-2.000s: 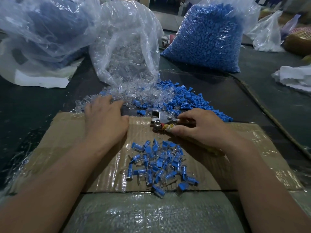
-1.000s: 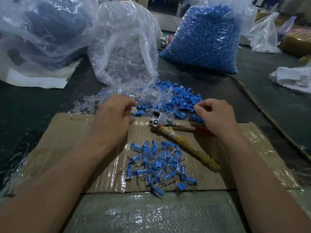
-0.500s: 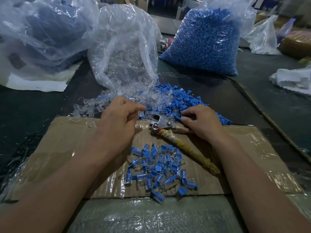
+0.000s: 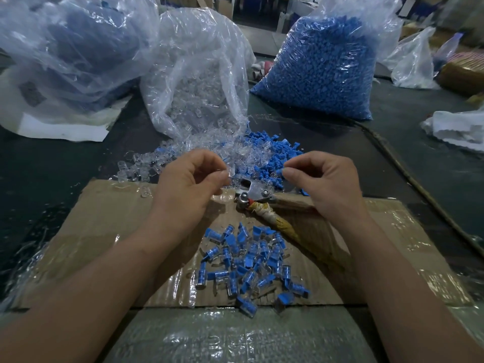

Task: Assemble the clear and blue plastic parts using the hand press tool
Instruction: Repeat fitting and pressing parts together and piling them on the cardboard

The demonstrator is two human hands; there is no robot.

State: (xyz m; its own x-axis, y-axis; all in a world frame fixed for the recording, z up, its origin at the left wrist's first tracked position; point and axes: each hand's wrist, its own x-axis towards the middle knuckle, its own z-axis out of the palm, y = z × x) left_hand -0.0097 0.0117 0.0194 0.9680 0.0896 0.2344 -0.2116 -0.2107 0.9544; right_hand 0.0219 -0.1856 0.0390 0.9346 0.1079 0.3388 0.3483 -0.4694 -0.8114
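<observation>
Clear part (image 4: 230, 173) pinched by left hand (image 4: 188, 187), blue part (image 4: 281, 170) pinched by right hand (image 4: 327, 184); both held above hand press tool (image 4: 255, 196), presumably for joining.

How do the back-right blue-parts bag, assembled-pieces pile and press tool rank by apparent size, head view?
Clear back-right bag of blue plastic parts
Pile of assembled blue-and-clear pieces
Metal hand press tool, partly hidden
</observation>
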